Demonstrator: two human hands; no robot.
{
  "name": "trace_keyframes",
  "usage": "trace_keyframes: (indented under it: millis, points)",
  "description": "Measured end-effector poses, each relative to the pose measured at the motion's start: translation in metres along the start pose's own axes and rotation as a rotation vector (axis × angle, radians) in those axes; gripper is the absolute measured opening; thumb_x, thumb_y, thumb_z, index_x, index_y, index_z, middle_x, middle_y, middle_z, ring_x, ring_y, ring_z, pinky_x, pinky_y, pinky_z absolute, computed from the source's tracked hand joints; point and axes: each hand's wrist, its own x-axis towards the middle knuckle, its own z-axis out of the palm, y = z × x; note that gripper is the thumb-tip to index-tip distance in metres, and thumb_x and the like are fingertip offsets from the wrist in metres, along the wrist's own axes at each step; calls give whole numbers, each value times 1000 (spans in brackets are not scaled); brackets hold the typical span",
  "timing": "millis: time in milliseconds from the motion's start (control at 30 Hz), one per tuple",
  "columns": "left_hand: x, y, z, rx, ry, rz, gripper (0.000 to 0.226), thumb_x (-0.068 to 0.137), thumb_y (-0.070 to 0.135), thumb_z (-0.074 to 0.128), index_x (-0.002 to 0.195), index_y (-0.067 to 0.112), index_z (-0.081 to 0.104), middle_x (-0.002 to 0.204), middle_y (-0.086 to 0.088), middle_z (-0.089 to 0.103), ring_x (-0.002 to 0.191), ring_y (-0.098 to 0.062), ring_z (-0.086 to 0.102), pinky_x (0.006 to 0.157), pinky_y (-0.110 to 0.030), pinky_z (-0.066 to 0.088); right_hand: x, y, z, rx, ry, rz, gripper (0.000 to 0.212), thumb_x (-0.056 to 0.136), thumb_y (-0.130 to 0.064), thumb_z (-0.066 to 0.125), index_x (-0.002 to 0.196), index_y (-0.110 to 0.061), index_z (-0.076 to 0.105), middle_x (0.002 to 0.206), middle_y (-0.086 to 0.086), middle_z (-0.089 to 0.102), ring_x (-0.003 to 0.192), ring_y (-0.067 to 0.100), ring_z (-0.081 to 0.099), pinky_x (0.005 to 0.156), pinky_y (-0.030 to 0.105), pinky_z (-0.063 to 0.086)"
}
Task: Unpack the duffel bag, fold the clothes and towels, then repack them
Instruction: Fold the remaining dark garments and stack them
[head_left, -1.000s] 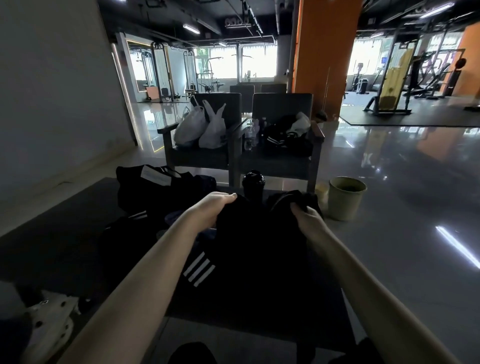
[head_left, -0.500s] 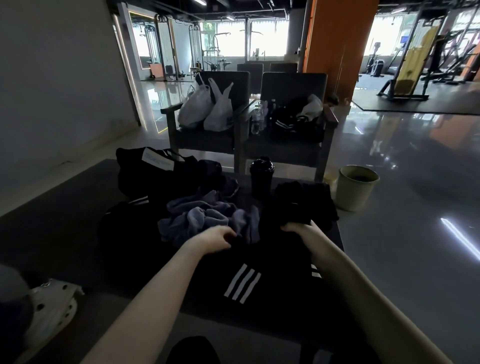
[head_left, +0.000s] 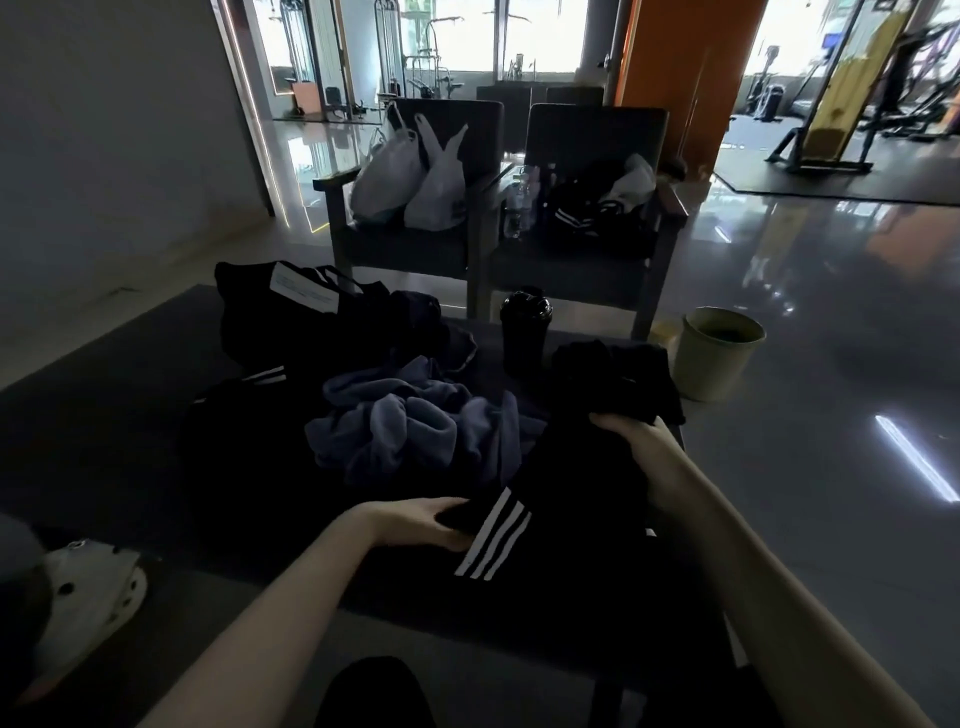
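Observation:
A black garment with three white stripes (head_left: 566, 499) lies on the dark table (head_left: 104, 415) in front of me. My left hand (head_left: 421, 522) grips its near left edge beside the stripes. My right hand (head_left: 631, 436) grips its far right end, just below a bundle of black cloth (head_left: 613, 374). A crumpled blue-grey towel (head_left: 410, 426) lies in the middle of the table. The black duffel bag (head_left: 291, 317) with a white tag sits at the far left. Another dark garment with white stripes (head_left: 244, 410) lies left of the towel.
A black shaker bottle (head_left: 524, 332) stands at the table's far edge. Two chairs behind hold white plastic bags (head_left: 410, 176) and dark clothing (head_left: 592, 213). A pale bin (head_left: 719, 353) stands on the shiny floor at right. A white shoe (head_left: 83, 597) lies at lower left.
Both hands brought the black striped garment down from in front of my view and toward me, onto the table. The towel behind it came into view. My left hand slid nearer.

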Motion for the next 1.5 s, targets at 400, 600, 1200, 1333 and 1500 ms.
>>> trace_keyframes:
  millis: [400,600,1200,1333,1500]
  points:
    - [-24,84,-3,-548,737,124,38,97,-8,32,65,7,46,54,4,55,50,2,51,56,-10,42,-19,-9,3,61,16,-47,9,84,-12,66,93,-11,68,90,15,69,82,28,67,78,39,54]
    - [-77,156,-14,-976,479,335,23,93,11,49,75,9,63,63,-4,63,57,-16,60,57,-24,48,-30,-22,0,121,-13,-120,9,87,-16,63,91,-13,70,89,12,70,86,28,67,78,39,53]
    - [-49,143,26,-464,165,227,38,95,37,54,129,21,50,113,6,62,106,-10,58,97,-30,42,-46,-24,-7,-300,-50,-82,25,82,-31,71,97,-11,69,89,9,72,78,23,69,72,30,54]
    - [-38,151,34,-547,300,352,34,92,23,61,119,3,58,108,-13,66,97,-22,62,90,-33,47,-51,-33,-8,-346,-134,-118,26,84,-36,67,92,-11,70,82,6,72,71,18,69,64,25,55]
    - [-37,149,13,-494,586,344,10,90,0,55,89,3,64,75,-11,57,58,-13,52,54,-21,41,-46,-50,-41,-512,-296,-53,22,84,-17,69,101,-4,68,92,11,70,84,24,66,83,35,54]
